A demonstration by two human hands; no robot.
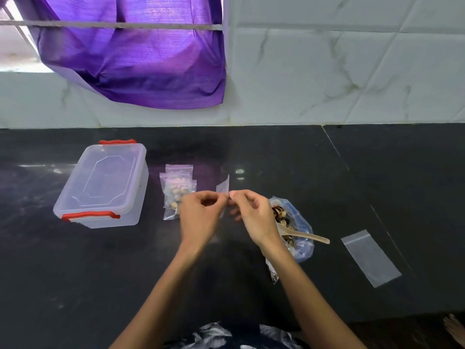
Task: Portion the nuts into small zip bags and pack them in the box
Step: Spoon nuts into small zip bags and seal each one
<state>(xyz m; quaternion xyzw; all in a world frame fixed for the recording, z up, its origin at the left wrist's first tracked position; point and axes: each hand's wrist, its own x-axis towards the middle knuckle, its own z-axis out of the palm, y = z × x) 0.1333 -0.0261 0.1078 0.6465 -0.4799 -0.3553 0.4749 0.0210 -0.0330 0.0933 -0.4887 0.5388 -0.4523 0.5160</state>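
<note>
My left hand [201, 212] and my right hand [251, 212] meet over the middle of the black counter [125, 273]. Both pinch a small clear zip bag [223, 187] between fingertips, its top corner sticking up behind them. Left of my hands lie three filled zip bags [176, 190] with nuts inside, overlapping. Further left stands the clear plastic box [103, 185], lid on, with red clips. Right of my right hand sits a blue-tinted open bag of nuts [294, 222] with a wooden spoon [309, 236] resting in it.
An empty zip bag [370, 258] lies flat at the right. A purple cloth [136, 54] hangs over a bar at the back wall. A bare foot [455, 331] shows past the counter's front edge at the lower right.
</note>
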